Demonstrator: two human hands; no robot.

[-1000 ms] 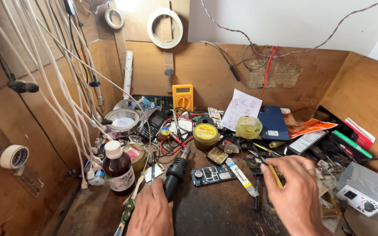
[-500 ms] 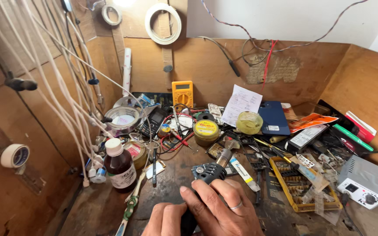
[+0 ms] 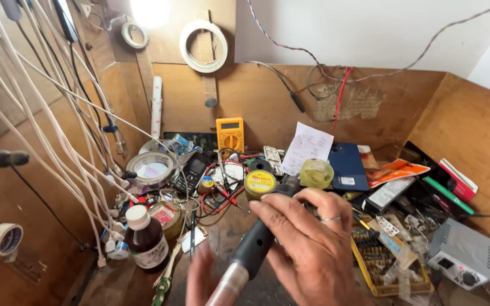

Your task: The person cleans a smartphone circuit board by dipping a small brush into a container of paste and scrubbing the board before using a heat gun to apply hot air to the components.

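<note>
**Soldering handpiece held up over the cluttered bench**

Soldering handpiece (image 3: 256, 241), black grip with a metal collar, sits slanted in front of you, its collar end low toward the bottom edge and its far end pointing up at the yellow solder-paste tin (image 3: 260, 182). Your right hand (image 3: 307, 249) is wrapped over the grip from the right, fingers curled across it (a ring shows on one finger). Your left hand (image 3: 199, 277) is low at the bottom edge, just beside the collar; only part of it shows, so you cannot tell whether it grips anything.

Just left of your hands stands a brown bottle (image 3: 144, 241) with a white cap, and a green-handled tool (image 3: 163, 283) lies beside it. To the right, a yellow parts tray (image 3: 389, 263) lies near a grey power unit (image 3: 460, 255).

Farther back you see a dark phone (image 3: 193, 173), a clear tape roll (image 3: 316, 173), a blue case (image 3: 347, 166) and a yellow multimeter (image 3: 229, 135) leaning on the wooden back wall (image 3: 267, 102). White cables (image 3: 41, 113) hang down on the left.
</note>
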